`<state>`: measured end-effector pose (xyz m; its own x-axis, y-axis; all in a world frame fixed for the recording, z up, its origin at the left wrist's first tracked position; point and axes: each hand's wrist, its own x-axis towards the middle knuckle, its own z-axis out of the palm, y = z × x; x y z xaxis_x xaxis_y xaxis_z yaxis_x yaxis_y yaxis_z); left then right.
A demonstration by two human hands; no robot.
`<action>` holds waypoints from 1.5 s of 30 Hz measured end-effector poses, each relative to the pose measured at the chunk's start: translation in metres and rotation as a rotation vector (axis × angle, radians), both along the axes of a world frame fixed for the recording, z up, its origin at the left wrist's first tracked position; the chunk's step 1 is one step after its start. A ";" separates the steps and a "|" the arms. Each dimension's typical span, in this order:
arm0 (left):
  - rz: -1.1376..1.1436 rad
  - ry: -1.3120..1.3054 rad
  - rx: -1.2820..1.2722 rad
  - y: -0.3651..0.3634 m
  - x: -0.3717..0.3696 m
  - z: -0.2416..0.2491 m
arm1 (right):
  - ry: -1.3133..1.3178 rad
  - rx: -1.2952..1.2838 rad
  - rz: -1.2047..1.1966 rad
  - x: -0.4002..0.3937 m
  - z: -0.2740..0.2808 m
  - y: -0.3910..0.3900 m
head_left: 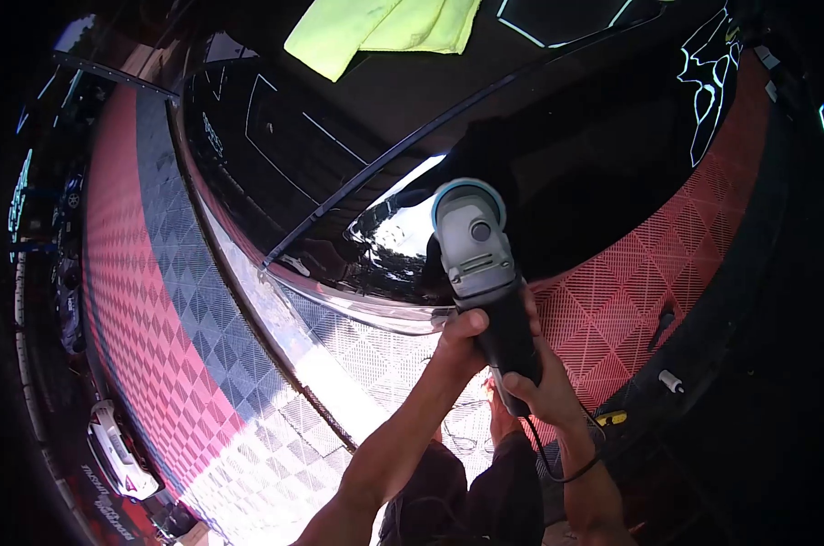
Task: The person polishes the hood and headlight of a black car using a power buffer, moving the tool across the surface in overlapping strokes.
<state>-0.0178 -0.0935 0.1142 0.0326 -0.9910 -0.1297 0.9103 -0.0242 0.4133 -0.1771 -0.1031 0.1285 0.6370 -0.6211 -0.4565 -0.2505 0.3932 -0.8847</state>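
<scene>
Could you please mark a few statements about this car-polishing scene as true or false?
1. Both hands grip the polisher. True: the left hand holds near the head, the right hand the black handle.
2. The car body is white. False: it is glossy black.
3. A yellow-green cloth lies on the car. True.
4. The floor tiles are plain blue. False: they are red and grey grid tiles.
5. The polisher lies on the floor. False: its pad end is held against the car's panel.
</scene>
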 end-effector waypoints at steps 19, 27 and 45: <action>0.181 0.166 -0.117 0.084 -0.016 -0.049 | 0.150 0.026 0.328 -0.002 -0.016 0.035; 0.362 0.081 -0.115 0.117 0.032 -0.056 | 0.162 -0.079 0.418 0.062 -0.015 0.061; 0.317 0.231 -0.143 0.162 0.111 -0.088 | 0.223 -0.187 0.292 0.133 -0.048 0.128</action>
<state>0.0931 0.0681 0.0259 0.3253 -0.9451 -0.0311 0.9325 0.3152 0.1764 -0.0441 0.0247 0.0803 0.6969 -0.5143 -0.4998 -0.5216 0.1148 -0.8454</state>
